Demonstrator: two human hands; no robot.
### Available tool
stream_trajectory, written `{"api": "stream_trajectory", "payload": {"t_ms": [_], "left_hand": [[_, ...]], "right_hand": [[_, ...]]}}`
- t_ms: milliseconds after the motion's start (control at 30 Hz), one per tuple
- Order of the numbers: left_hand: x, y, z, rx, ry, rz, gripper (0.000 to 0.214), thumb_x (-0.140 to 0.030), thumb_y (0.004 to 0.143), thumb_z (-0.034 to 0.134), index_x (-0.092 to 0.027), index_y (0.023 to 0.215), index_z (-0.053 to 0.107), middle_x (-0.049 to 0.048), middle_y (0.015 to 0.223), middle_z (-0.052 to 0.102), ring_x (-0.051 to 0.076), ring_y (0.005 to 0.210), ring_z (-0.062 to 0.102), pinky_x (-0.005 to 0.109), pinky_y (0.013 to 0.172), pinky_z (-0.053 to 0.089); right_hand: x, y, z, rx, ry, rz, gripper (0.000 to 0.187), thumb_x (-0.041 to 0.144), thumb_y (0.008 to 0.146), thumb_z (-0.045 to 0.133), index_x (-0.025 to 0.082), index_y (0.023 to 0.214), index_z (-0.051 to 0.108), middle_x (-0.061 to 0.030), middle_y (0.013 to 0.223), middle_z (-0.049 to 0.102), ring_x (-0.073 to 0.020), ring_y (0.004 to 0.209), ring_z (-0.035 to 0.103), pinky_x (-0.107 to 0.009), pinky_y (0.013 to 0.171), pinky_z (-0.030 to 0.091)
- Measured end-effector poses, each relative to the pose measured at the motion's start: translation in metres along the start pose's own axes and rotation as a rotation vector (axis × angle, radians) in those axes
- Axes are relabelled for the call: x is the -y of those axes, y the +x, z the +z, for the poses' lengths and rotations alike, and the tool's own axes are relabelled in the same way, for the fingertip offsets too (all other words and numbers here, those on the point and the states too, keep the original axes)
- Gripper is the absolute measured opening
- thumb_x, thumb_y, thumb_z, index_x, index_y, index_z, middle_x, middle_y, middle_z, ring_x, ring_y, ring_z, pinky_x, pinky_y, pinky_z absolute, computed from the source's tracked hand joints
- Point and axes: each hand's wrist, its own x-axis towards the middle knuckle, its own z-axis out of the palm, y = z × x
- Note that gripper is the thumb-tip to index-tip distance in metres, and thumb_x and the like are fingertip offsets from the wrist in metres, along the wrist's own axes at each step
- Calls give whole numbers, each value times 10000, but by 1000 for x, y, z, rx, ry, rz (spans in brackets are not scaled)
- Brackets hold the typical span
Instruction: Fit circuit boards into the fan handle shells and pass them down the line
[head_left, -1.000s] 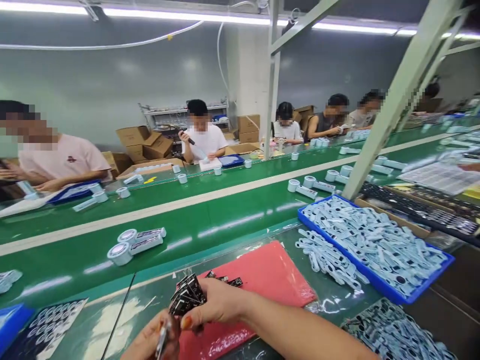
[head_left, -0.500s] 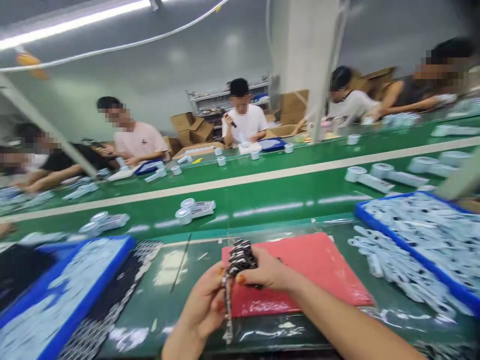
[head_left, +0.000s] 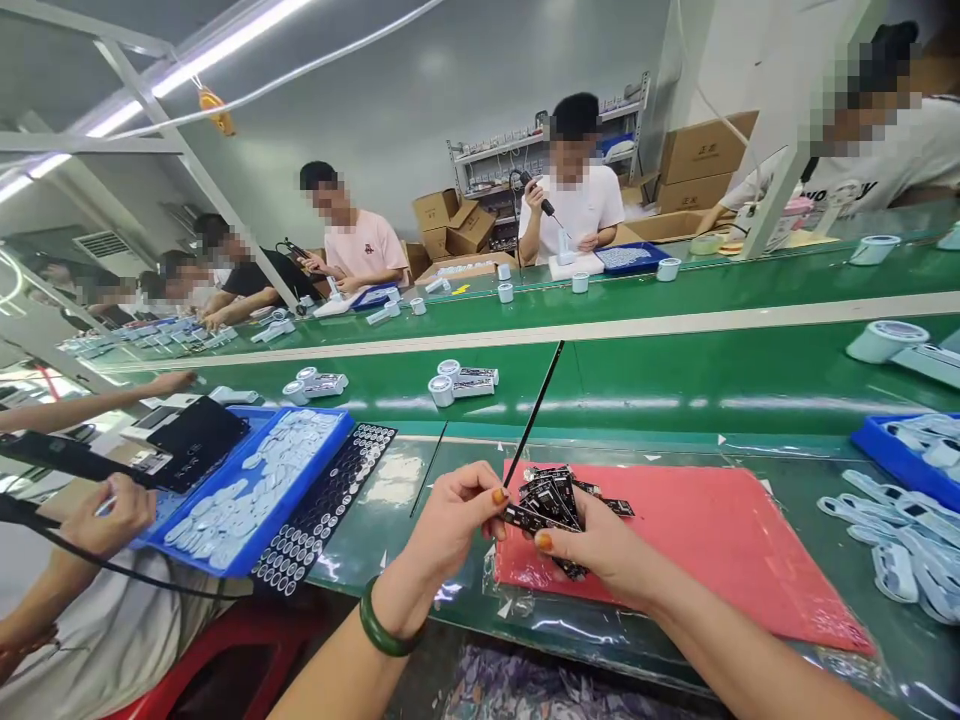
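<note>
My left hand, wearing a dark green bangle, is closed in a pinch on a long thin black strip that slants up and to the right. Its fingertips also meet the end of one board. My right hand is closed around a fanned stack of small black circuit boards with white markings. Both hands are over a red mat in clear plastic. Another dark piece shows just beyond the right fingers.
A blue tray of pale blue parts stands left, beside a co-worker's hand. Loose pale blue parts and another blue tray are right. The green conveyor carries pale blue handled units. A second thin strip lies left.
My view has swung left and sharpened. The strip in my left hand, which hung downward before, now points upward. The boards in my right hand are more fanned out.
</note>
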Motion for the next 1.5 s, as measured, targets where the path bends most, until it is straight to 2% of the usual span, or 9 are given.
{"api": "stream_trajectory", "payload": {"t_ms": [200,300,467,633,767,900,1000,1200,1500], "left_hand": [[15,-14,8,202,-270,128,492,-517,635,855,-162,536,529,-13,613,543,82,422,531,223,431,454],[22,-8,-6,26,-143,116,440,-546,690,800,-179,642,563,-22,623,566,84,392,514,214,397,394],[36,5,-81,-463,689,-3,254,-411,846,633,-199,977,682,-13,663,605,141,534,584,277,583,454],[46,-3,-116,-658,1402,122,349,-327,911,535,-189,1206,658,142,1071,653,323,1039,584,459,878,470],[50,-10,-68,-329,1376,401,344,-315,921,565,-190,1234,636,138,1238,598,298,1178,502,453,1016,432],[52,7,-10,-14,1283,401,433,-262,858,662,-214,1282,586,101,1196,642,295,1153,507,452,996,444],[56,26,6,47,1210,366,431,-161,837,635,-224,1262,608,94,1099,686,291,1048,543,447,920,467],[43,40,-20,-10,934,341,415,-139,830,589,-245,1228,640,70,1168,688,229,1025,607,374,888,503],[-3,10,-61,62,848,151,188,-222,860,602,-226,1016,706,42,1000,724,177,874,656,295,785,514]], "right_hand": [[4,-12,2,252,59,96,519,298,579,875,211,977,553,-7,749,687,-189,627,615,-284,556,472],[15,-12,-16,29,-48,52,549,355,574,875,200,1006,574,-34,791,694,-215,639,630,-318,566,491],[36,5,-68,-535,-759,-205,467,432,784,726,236,1182,581,-85,1049,702,-303,911,659,-389,731,503],[23,31,-86,-476,-1217,-76,423,465,866,666,208,1197,604,-111,1129,690,-323,970,646,-393,773,487],[10,32,-78,-380,-1281,-106,697,541,817,709,200,1387,499,-134,1335,582,-337,1171,565,-436,942,464],[2,20,-63,-325,-1450,-168,1112,560,658,845,216,1548,273,-152,1351,530,-377,1227,485,-494,1009,410],[-3,15,-50,-404,-1570,-186,1103,477,673,863,218,1554,252,-157,1276,552,-383,1152,509,-497,951,432],[0,19,-52,-362,-1576,-204,823,200,828,653,182,1552,263,-149,1187,604,-329,1065,573,-423,877,472],[27,28,-81,-298,-1029,-104,758,235,774,653,259,1486,394,-74,1224,657,-270,979,645,-377,810,503]]}}
